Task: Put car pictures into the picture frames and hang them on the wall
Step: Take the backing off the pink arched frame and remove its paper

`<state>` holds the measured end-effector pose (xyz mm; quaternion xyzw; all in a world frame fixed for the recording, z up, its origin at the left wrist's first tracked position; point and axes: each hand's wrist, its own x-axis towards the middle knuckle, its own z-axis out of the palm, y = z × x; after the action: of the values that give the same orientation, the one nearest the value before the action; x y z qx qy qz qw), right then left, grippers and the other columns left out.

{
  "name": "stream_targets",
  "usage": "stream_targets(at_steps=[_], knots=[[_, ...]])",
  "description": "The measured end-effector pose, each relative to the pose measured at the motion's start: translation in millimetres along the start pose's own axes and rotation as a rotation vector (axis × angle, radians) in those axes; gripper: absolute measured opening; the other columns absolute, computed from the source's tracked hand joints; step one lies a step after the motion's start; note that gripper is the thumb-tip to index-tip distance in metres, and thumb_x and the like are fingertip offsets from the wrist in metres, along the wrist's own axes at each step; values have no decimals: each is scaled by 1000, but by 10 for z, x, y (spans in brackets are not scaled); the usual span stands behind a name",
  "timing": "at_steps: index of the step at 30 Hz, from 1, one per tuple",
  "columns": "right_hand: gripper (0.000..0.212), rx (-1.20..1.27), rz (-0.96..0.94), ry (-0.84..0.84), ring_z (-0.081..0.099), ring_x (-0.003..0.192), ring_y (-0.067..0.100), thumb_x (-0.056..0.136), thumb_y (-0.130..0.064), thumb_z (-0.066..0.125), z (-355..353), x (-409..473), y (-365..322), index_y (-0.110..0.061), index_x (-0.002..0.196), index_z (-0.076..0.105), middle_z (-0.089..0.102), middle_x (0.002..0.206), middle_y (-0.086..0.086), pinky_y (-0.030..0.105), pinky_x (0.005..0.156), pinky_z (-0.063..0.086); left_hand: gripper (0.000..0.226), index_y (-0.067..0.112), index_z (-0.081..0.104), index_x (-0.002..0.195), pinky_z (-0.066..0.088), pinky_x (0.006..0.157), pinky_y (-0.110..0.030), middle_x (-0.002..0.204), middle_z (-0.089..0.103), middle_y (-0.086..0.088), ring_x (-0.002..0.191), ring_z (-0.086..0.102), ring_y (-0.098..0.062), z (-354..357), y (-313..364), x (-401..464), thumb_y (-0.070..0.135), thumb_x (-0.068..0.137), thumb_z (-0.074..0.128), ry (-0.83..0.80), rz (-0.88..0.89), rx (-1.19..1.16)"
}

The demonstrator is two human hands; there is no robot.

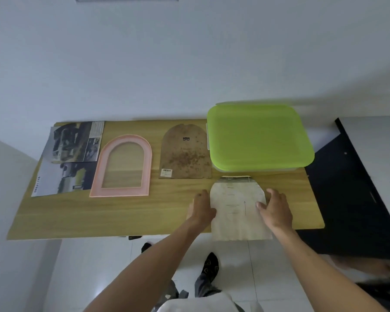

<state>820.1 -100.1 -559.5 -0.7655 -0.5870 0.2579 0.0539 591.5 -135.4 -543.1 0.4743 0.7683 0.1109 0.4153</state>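
A pale arched paper sheet [235,208] lies near the table's front edge and overhangs it. My left hand [202,208] grips its left edge; my right hand [276,210] holds its right edge with the thumb on top. An empty pink arched picture frame [145,167] lies flat left of centre. Its brown arched backing board [185,154] lies beside it to the right. Two car pictures [74,143] overlap at the table's far left.
A box with a green lid [257,137] stands at the back right of the wooden table [122,212]. A dark cabinet [351,199] stands to the right. A white wall [167,64] rises behind the table. My feet are on the white tiled floor below.
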Motion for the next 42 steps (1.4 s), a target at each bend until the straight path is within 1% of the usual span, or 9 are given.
stream_targets(at_steps=[2, 5, 9, 17, 21, 28, 31, 35, 42], knots=[[49, -87, -129, 80, 52, 118, 31, 94, -27, 64, 64, -70, -13, -17, 139, 46, 47, 133, 13, 40, 77, 52, 51, 11, 45, 126, 48, 77, -40, 122, 48, -9, 109, 53, -32, 33, 10, -87, 20, 82, 69, 47, 182, 306], [43, -181, -441, 176, 56, 115, 34, 88, -19, 71, 211, -103, 52, -12, 129, 60, 55, 130, 15, 43, 80, 57, 70, 11, 29, 147, 37, 104, -40, 151, 29, -13, 135, 32, -31, 85, -53, -147, 34, 90, 63, -4, 437, 554], [36, -262, -585, 131, 61, 114, 34, 85, -18, 74, 325, -84, 123, -16, 120, 68, 63, 128, 13, 44, 86, 56, 70, 9, 24, 152, 16, 118, -37, 162, 10, -11, 146, 14, -29, 138, -135, -129, 39, 96, 54, -77, 456, 625], [34, -258, -565, 133, 60, 115, 32, 88, -19, 70, 321, -23, 123, -18, 122, 67, 62, 130, 12, 43, 81, 59, 72, 6, 19, 153, 10, 121, -38, 162, 3, -14, 149, 5, -30, 205, -92, -43, 36, 97, 53, -68, 462, 619], [35, -256, -543, 124, 59, 118, 33, 90, -20, 69, 302, 5, 113, -18, 124, 66, 60, 133, 11, 44, 82, 58, 73, 5, 17, 153, 17, 119, -39, 163, 0, -14, 150, 3, -29, 206, -74, 0, 34, 97, 54, -86, 469, 587], [37, -266, -572, 155, 63, 107, 36, 81, -13, 76, 299, -2, 92, -15, 117, 67, 63, 124, 15, 44, 76, 58, 72, 4, 20, 152, 30, 113, -41, 162, 2, -13, 149, 4, -28, 188, -54, 19, 33, 96, 55, -93, 469, 560], [37, -260, -605, 196, 64, 108, 35, 82, -11, 75, 290, -17, 56, -12, 118, 66, 63, 124, 15, 45, 78, 57, 67, 8, 22, 152, 32, 112, -44, 162, 8, -13, 148, 12, -29, 122, -92, 5, 36, 98, 50, -85, 499, 494], [34, -210, -676, 244, 64, 109, 31, 85, -14, 73, 294, -15, -152, -9, 118, 66, 65, 121, 12, 43, 82, 56, 55, 10, 35, 147, 39, 107, -45, 156, 29, -13, 141, 31, -30, -68, -230, 7, 34, 99, 48, 32, 538, 362], [26, -90, -816, 237, 66, 98, 29, 86, -14, 72, 478, -44, -1062, -11, 111, 69, 67, 111, 7, 40, 75, 58, 44, 10, 49, 137, 51, 86, -45, 139, 49, -8, 124, 50, -29, -839, -715, 60, 31, 98, 49, 232, 456, 307]])
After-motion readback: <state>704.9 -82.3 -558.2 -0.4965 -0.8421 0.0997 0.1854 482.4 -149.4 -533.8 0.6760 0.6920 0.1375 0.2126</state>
